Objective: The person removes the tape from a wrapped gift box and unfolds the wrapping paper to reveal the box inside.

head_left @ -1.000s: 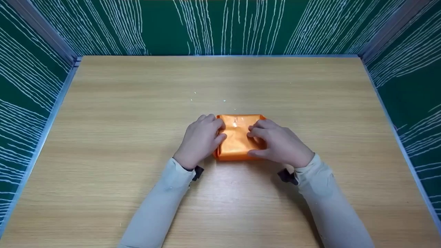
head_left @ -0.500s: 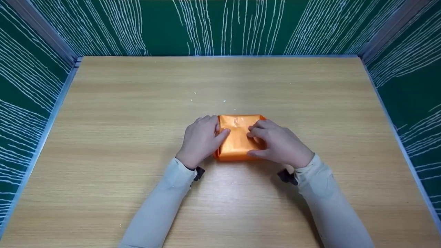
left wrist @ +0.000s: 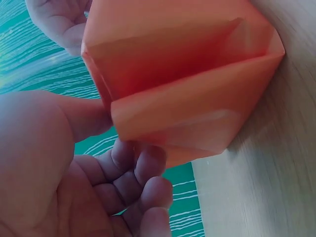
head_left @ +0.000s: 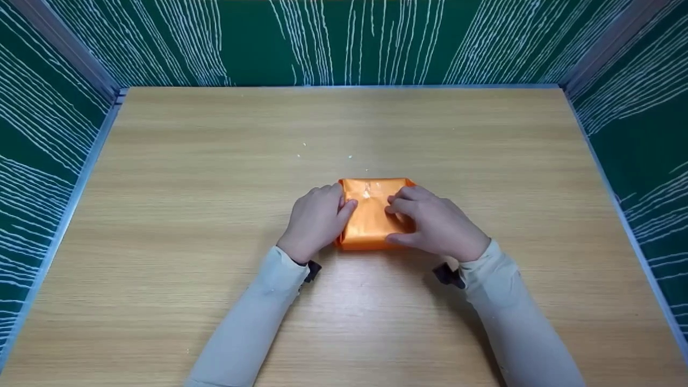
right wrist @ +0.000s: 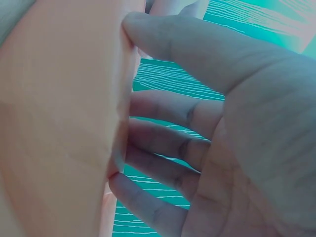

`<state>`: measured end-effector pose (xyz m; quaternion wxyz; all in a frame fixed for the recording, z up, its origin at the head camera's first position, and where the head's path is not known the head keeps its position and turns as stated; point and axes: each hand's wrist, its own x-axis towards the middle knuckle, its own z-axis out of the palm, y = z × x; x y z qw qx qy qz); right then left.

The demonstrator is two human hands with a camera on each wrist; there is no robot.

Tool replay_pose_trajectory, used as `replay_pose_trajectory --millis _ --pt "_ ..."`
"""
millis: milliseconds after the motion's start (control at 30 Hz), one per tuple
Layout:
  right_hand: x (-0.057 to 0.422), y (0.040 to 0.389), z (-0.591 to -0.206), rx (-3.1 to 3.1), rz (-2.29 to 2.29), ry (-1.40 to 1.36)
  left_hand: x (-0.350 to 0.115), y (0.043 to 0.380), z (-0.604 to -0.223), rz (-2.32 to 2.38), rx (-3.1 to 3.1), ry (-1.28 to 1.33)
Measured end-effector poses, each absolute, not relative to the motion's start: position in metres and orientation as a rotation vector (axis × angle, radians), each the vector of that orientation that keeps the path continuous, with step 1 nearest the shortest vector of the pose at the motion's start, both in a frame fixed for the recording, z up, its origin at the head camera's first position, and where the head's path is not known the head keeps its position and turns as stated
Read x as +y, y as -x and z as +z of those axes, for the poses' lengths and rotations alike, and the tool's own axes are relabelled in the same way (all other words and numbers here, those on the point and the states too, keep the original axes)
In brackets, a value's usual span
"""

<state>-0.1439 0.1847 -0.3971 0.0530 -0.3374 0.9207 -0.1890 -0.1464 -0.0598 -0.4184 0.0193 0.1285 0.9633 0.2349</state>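
Observation:
A flat parcel wrapped in shiny orange paper (head_left: 371, 220) lies on the table, with a small glossy patch near its far edge. My left hand (head_left: 317, 220) grips its left end, the thumb over the top edge. In the left wrist view, that end has a loose paper flap (left wrist: 182, 108) with a gap behind it; the thumb and curled fingertips are at the flap's edge. My right hand (head_left: 430, 217) rests its fingertips on the parcel's right part. Seen from the right wrist, the thumb and slightly bent fingers (right wrist: 163, 133) touch the orange paper, spread apart.
The wooden table (head_left: 215, 161) extends around the parcel, with several tiny white specks (head_left: 350, 157) beyond it. Green walls (head_left: 252, 43) with white streaks stand at the back and both sides, and blue strips (head_left: 80, 193) line the table edges.
My left hand has shifted slightly nearer and to the right, its thumb further up over the parcel's left edge and its fingers lower behind the end. My right hand and the parcel stay put.

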Motion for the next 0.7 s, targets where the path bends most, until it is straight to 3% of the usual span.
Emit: replay_pose_trajectory --millis 700 --pt "0.1834 0.1424 -0.3959 2.792 -0.583 1.0 -0.0595 0.1473 -0.4174 0.67 3.07 -0.479"
